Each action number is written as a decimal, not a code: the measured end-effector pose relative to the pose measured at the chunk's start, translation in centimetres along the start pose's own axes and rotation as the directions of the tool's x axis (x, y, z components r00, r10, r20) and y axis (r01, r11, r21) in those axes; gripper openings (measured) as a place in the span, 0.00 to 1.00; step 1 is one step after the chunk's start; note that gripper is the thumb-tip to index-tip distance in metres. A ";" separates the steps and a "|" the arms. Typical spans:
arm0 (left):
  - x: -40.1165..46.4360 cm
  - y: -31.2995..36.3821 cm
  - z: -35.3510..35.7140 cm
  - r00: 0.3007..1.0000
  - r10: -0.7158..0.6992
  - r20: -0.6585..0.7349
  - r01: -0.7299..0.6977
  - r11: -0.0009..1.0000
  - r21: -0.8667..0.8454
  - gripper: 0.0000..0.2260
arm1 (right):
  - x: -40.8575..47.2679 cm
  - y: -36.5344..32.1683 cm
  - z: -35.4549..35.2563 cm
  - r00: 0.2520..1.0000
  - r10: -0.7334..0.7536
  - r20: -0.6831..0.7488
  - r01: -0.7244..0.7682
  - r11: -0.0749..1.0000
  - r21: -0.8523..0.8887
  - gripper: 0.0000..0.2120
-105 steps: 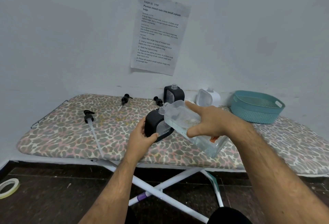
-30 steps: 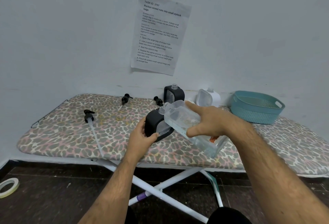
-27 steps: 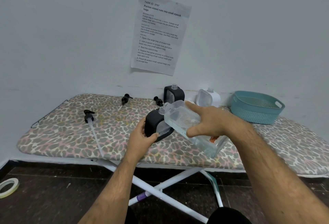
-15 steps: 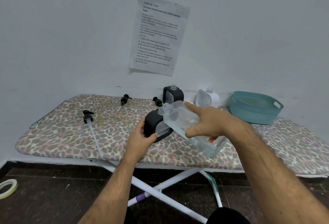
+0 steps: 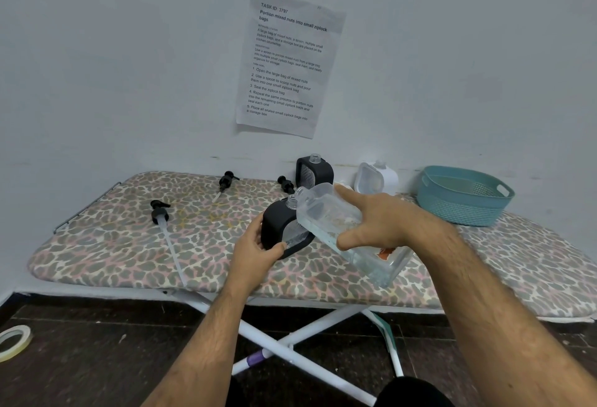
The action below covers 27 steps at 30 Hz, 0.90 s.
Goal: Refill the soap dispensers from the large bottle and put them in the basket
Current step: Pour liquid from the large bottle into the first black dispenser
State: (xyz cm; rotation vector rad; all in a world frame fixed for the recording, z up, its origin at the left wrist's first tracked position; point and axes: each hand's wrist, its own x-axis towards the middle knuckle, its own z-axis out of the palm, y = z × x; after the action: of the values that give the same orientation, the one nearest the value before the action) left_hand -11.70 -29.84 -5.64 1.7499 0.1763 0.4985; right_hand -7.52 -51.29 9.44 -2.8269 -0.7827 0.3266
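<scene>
Right hand [image 5: 384,222] grips the clear boxy bottle [image 5: 342,232], tilted at the matte black dispenser [image 5: 277,229] clasped by the left hand [image 5: 255,246].

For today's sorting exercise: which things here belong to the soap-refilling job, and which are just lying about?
Job: large bottle, held black dispenser, second black dispenser, white dispenser, three pumps, basket.
Lying about: wall sheet, tape roll.
</scene>
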 end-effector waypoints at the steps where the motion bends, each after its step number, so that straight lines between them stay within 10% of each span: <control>1: 0.0 0.0 0.0 1.000 -0.002 -0.002 0.002 1.000 -0.004 0.28 | 0.0 0.0 0.0 1.000 -0.002 -0.003 0.002 1.000 -0.004 0.48; 27: 0.1 -0.3 0.0 1.000 -0.009 -0.004 0.009 1.000 -0.001 0.29 | 0.0 0.0 0.0 1.000 0.002 -0.005 -0.002 1.000 0.008 0.48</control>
State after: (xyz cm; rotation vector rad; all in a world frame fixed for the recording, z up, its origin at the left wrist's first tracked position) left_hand -11.53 -29.71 -5.89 1.7464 0.1861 0.4955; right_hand -7.57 -51.29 9.42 -2.8201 -0.7757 0.3219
